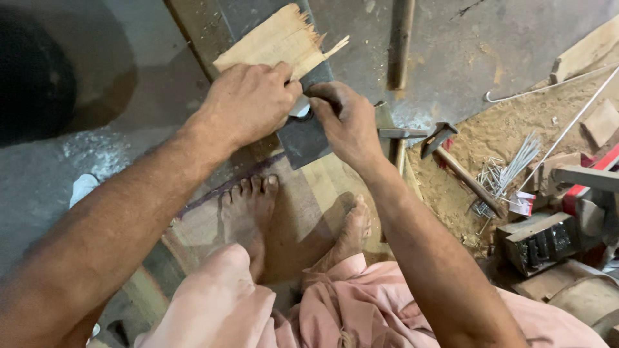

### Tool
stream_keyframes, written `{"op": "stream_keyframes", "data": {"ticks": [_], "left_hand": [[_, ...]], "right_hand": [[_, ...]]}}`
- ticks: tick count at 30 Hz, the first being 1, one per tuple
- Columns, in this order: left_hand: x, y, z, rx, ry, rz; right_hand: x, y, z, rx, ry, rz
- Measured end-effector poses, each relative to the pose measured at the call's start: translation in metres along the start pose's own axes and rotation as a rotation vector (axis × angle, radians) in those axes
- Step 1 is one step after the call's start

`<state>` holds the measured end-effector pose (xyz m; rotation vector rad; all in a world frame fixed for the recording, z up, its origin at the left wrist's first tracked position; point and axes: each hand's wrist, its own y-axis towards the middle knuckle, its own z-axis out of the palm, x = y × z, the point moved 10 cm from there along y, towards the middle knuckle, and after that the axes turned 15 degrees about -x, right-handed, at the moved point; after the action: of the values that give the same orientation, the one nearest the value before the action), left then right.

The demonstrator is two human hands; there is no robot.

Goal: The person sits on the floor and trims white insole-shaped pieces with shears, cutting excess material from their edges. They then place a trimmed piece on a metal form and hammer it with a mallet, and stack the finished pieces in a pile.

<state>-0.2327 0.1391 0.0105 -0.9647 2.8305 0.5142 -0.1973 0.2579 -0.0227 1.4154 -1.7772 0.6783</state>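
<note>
Here both hands (248,100) (345,119) clasp dark plate (303,138).

Pale tan splintered board (274,44) up top, dark grey plate (308,138) beneath it. Pink cloth (335,309) over the knees, sandy yellow sawdust (496,132) spreading right, silvery nails (509,171), and what looks like a red-edged tool (596,171).
</note>
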Motion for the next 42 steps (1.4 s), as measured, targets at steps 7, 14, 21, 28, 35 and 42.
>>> {"op": "stream_keyframes", "data": {"ticks": [7,14,21,28,35,42], "left_hand": [[-0.003,0.002,0.014,0.029,0.061,0.064],[-0.003,0.003,0.023,0.093,0.117,0.081],[-0.006,0.006,0.021,0.053,0.114,0.079],[-0.007,0.006,0.023,0.083,0.126,0.074],[-0.006,0.003,0.037,0.119,0.16,0.08],[0.063,0.0,0.006,-0.344,-0.532,-0.425]], "right_hand": [[-0.023,0.011,0.018,0.052,-0.058,0.197],[-0.016,0.012,0.018,0.061,-0.088,0.122],[-0.022,0.009,0.015,0.032,-0.18,0.159],[-0.019,0.01,0.016,0.05,-0.173,0.137],[-0.009,0.01,0.014,0.025,-0.138,0.074],[-0.003,0.011,0.014,0.046,-0.174,0.039]]}}
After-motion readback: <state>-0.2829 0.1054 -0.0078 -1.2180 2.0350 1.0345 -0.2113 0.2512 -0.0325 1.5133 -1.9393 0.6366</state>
